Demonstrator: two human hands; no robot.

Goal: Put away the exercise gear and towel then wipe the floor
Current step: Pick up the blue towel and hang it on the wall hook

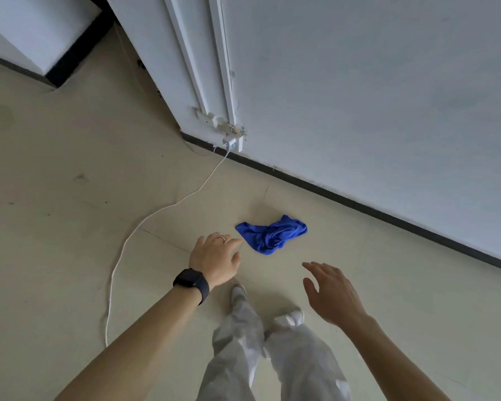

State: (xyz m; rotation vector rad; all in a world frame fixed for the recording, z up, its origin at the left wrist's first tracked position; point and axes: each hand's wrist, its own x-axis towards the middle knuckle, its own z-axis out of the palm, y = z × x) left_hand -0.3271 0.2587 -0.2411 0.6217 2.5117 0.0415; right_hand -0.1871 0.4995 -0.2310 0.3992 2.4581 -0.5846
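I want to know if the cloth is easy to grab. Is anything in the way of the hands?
Nothing visible is. The blue cloth lies crumpled on the floor just ahead of the left hand and right hand, both open and empty. The white cord trails off to the left, not between them.

no readable text, labels or numbers

Crumpled blue cloth (272,234), smooth matt beige floor (55,198), white matt wall (388,96)
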